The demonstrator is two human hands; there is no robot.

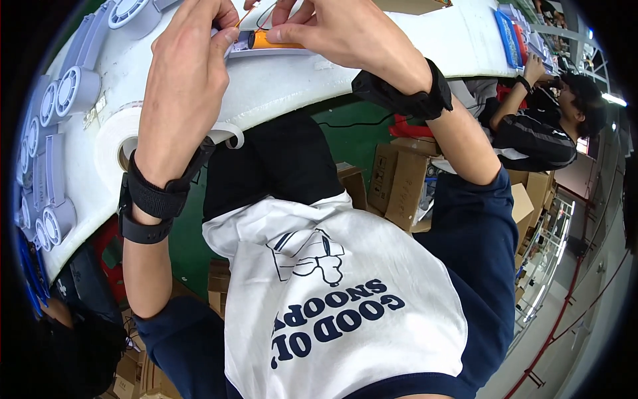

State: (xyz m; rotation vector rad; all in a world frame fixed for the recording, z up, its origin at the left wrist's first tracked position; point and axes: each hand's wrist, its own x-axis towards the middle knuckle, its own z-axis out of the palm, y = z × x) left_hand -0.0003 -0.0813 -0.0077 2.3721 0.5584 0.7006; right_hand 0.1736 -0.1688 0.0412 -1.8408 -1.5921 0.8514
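Observation:
My left hand (pixel 189 73) is closed, thumb against fingers, at the left end of a pale plastic housing (pixel 266 52) on the white table. An orange wire (pixel 247 16) runs up from by its thumb tip. In the housing lies an orange cylindrical battery (pixel 269 41). My right hand (pixel 339 30) reaches over it from the right, thumb by the battery and fingers curled close to a thin dark wire (pixel 265 14). Whatever the right fingers pinch is hidden. Both wrists wear black straps. The upper picture edge cuts off parts of both hands.
A roll of white tape (pixel 109 147) lies by my left forearm, its loose end curling. Several pale fan-shaped plastic parts (pixel 76 91) line the table's left side. Far right are a blue tray (pixel 508 38) and a co-worker (pixel 538 126). Cardboard boxes (pixel 407 193) stand below.

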